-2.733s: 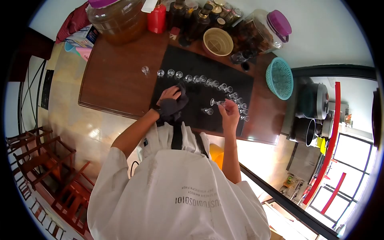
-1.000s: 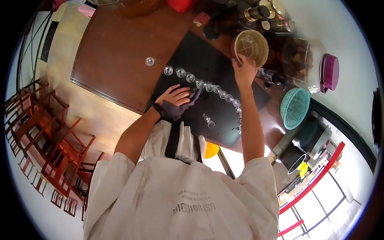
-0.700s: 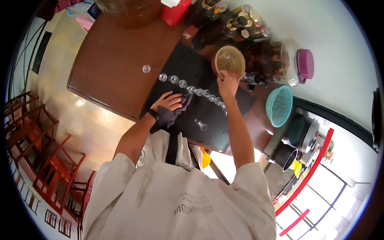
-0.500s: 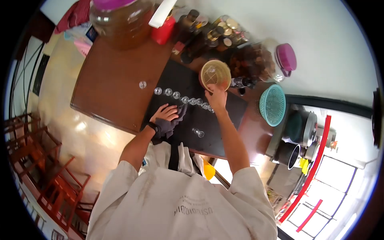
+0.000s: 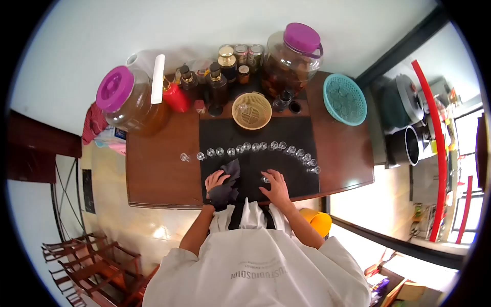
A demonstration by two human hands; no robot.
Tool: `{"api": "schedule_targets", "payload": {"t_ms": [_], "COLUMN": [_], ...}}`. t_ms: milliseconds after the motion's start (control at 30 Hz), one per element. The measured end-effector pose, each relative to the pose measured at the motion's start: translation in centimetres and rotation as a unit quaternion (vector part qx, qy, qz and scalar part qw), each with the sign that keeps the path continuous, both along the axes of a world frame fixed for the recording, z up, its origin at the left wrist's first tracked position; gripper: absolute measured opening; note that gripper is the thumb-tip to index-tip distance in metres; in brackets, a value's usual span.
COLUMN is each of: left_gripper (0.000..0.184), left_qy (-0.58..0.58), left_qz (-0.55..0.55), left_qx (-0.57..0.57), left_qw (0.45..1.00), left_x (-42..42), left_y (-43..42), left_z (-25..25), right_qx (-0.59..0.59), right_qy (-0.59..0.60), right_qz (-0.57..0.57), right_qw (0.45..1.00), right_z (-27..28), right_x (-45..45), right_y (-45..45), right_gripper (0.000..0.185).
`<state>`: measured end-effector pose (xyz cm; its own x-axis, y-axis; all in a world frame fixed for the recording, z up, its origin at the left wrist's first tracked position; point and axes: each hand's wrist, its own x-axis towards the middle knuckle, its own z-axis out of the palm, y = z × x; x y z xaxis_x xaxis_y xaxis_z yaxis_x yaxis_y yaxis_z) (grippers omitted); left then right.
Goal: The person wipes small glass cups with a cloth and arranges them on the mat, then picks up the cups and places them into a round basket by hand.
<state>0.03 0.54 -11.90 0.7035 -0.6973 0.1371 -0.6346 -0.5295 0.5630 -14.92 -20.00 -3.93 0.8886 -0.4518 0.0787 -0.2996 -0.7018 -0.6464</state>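
My left hand [image 5: 217, 181] holds a dark grey cloth [image 5: 225, 189], bunched up near the front edge of the black mat [image 5: 250, 174]. To its right, my right hand [image 5: 276, 188] has its fingers apart around a small clear glass [image 5: 265, 179]; whether they touch it is unclear. Beyond both hands, several small stemmed glasses [image 5: 247, 146] form a curved row across the mat. One more glass [image 5: 184, 157] sits on the brown wood left of the mat. The tan basket [image 5: 251, 111] behind the row has a glass inside.
A turquoise basket [image 5: 345, 99] with glasses in it sits at the back right. Large purple-lidded jars [image 5: 291, 59], dark bottles [image 5: 217, 84], a red bottle [image 5: 175, 97] and small jars line the wall. A yellow bin [image 5: 316, 222] stands below the table's front edge.
My right hand has left the tan basket and come down to the lone glass near the front of the mat. A glass now lies in that basket. My left hand keeps the cloth. The view has turned.
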Motion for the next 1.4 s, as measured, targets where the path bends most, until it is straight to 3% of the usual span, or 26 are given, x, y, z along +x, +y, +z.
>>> {"api": "schedule_targets", "payload": {"t_ms": [167, 267, 367, 433, 567, 633, 700, 767, 800, 933, 1167, 1400], "left_gripper": [0.045, 0.036, 0.037, 0.039, 0.042, 0.042, 0.039, 0.035, 0.025, 0.017, 0.017, 0.016], "left_qy": [0.026, 0.047, 0.051, 0.026, 0.088, 0.078, 0.112, 0.080, 0.045, -0.060, -0.021, -0.011], "left_qz": [0.012, 0.059, 0.071, 0.066, 0.019, -0.071, -0.018, 0.117, 0.149, 0.270, 0.286, 0.296], "left_qx": [0.026, 0.035, 0.006, 0.026, 0.066, 0.100, 0.121, 0.152, 0.135, 0.114, 0.158, 0.139], "left_qw": [0.999, 0.997, 0.996, 0.997, 0.994, 0.989, 0.986, 0.978, 0.979, 0.954, 0.945, 0.945], "left_x": [0.3, 0.0, 0.6, 0.6, 1.1, 1.4, 1.1, 0.2, -0.3, -1.7, -1.6, -1.6], "left_y": [1.4, 2.0, 4.7, 6.0, 9.0, 9.4, 7.7, 5.0, 4.1, 0.2, -0.6, -0.3], "left_z": [-0.1, 1.9, -1.8, -1.0, -1.1, -0.6, 0.9, 1.7, -0.1, -2.6, -0.7, -1.7], "right_qx": [0.048, 0.079, 0.105, 0.123, 0.177, 0.171, 0.152, 0.141, 0.139, 0.125, 0.044, -0.042], "right_qy": [0.003, -0.009, -0.008, -0.022, -0.070, -0.108, -0.155, -0.188, -0.186, -0.178, -0.072, -0.010], "right_qz": [0.010, 0.004, 0.008, 0.003, -0.018, -0.011, -0.010, -0.010, -0.012, -0.043, -0.036, 0.022], "right_qw": [0.999, 0.997, 0.994, 0.992, 0.981, 0.979, 0.976, 0.972, 0.973, 0.975, 0.996, 0.999], "right_z": [-2.6, -2.8, -2.9, -2.5, -0.7, 1.0, 2.4, 3.4, 3.5, 2.8, -2.3, -2.8], "right_x": [-0.7, -0.1, 0.6, 1.2, 2.7, 4.2, 6.2, 8.5, 9.7, 15.4, 23.9, 27.3], "right_y": [-0.8, -1.2, -1.6, -1.8, -2.3, -3.2, -4.3, -5.8, -6.5, -9.7, -14.2, -14.8], "right_gripper": [0.043, 0.038, 0.037, 0.037, 0.034, 0.032, 0.027, 0.028, 0.028, 0.029, 0.033, 0.034]}}
